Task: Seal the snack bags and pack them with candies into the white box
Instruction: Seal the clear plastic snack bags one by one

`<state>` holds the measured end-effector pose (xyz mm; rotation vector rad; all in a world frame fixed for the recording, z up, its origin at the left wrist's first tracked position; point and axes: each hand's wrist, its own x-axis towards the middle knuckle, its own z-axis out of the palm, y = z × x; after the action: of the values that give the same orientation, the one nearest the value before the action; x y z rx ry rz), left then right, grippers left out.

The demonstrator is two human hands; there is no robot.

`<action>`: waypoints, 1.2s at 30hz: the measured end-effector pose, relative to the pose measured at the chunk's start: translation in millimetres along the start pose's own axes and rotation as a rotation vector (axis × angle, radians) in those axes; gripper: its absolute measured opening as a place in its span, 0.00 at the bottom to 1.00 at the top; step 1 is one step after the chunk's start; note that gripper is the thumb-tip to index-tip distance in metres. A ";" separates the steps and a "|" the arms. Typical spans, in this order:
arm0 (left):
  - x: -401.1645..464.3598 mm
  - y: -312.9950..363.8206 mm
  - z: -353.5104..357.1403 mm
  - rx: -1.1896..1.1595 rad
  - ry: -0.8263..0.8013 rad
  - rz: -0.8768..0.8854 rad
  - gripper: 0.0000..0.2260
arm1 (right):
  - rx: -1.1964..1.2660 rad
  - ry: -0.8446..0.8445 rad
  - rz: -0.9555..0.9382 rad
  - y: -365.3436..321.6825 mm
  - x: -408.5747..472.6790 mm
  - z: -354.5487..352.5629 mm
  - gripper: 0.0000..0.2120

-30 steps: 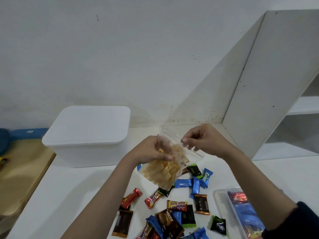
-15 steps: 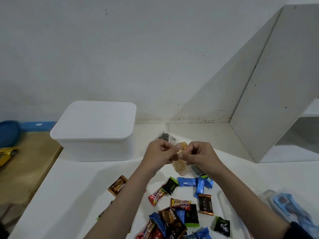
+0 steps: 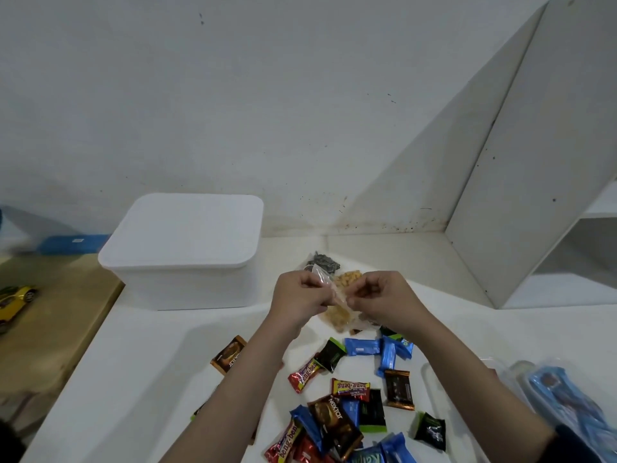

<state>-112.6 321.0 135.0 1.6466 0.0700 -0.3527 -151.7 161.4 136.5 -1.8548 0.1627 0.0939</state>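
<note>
- One lidded white plastic box (image 3: 187, 248) sits left, unopened.
- Left hand (image 3: 300, 300) and right hand (image 3: 384, 300), close together, pinch the clear snack bag (image 3: 337, 307) mouth above scattered wrapped candies (image 3: 350, 396).
- Uneven pinching might leave gaps, spilling snacks later.

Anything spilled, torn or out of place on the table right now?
No spill or tear shows. Both hands, left hand and right hand, pinch the clear snack bag. The white box is lidded; candies lie loosely scattered.

White box (image 3: 187, 248); blue, red, black candies (image 3: 350, 396).
</note>
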 end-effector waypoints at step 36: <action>73.1 -34.2 -23.6 0.261 -0.264 0.141 0.30 | 0.011 0.149 -0.341 11.3 28.0 -26.7 0.16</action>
<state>-47.5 336.0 84.0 1.8356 -0.3009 -0.4836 -126.4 130.9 129.2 -1.8526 -0.0513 -0.2814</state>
